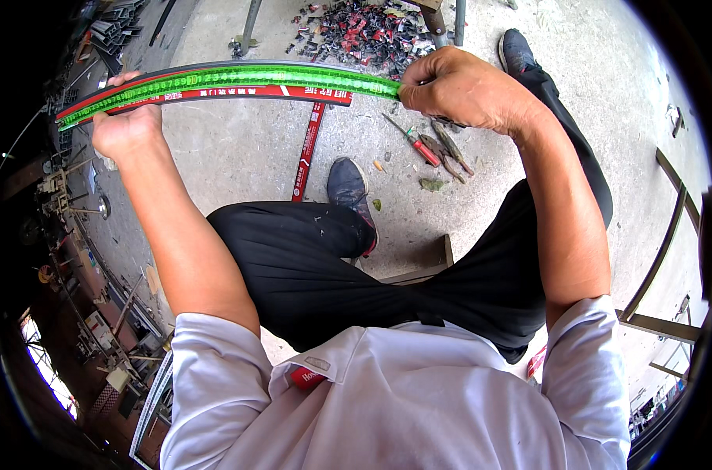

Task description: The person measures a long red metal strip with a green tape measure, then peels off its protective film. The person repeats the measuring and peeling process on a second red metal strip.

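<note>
Because the green measuring tape [238,77] is laid lengthwise along the red-faced strip [309,93], it can be judged that the aligning is mostly done and that the measuring is in course. By the left hand [128,131], the strip and the tape are grasped together near their left end, with the thumb on the near side and the fingers behind. By the right hand [469,90], the right end of the tape is pinched between the thumb and the bent fingers; the red face ends just to the left of this grip. No mark can be made out on the strip, therefore any marking seems not yet done; whether the length is read cannot be told. Between the two grips, but lower, a second red strip [309,149] is laid on the floor [238,168]. Just below the right grip, a screwdriver [424,151] and what look like pliers [452,146] are placed. Beyond the grips, small red and black scraps [364,35] are heaped.
</note>
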The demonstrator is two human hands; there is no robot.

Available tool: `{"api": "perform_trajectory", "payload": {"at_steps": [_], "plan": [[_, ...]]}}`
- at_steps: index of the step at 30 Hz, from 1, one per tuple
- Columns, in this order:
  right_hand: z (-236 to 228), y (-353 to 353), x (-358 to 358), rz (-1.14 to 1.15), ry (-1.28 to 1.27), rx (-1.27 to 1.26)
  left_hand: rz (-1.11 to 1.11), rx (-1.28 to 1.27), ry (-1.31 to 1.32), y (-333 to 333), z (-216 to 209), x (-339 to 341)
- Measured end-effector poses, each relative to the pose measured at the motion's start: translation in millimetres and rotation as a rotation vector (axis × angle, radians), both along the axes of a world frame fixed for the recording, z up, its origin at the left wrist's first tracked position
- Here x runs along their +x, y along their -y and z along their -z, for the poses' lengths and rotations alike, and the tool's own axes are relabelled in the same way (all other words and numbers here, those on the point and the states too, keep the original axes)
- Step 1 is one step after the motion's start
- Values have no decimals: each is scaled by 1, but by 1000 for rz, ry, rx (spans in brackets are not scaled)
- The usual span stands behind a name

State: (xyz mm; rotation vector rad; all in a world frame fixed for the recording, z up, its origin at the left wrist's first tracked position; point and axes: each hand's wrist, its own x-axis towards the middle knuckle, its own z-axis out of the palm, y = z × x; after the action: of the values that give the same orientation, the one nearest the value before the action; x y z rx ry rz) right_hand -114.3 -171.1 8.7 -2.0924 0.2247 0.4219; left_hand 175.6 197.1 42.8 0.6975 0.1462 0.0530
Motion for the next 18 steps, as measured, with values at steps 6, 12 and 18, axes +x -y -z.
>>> {"api": "perform_trajectory", "payload": {"at_steps": [6,12,18], "plan": [[4,1,1,-6,12,7,21,-24,0,-4,1,3],[6,1,1,-12,3,11,28,-29,6,-3,1,0],[11,4,-2,21,26,36,43,-35,2,1,1,-2]]}}
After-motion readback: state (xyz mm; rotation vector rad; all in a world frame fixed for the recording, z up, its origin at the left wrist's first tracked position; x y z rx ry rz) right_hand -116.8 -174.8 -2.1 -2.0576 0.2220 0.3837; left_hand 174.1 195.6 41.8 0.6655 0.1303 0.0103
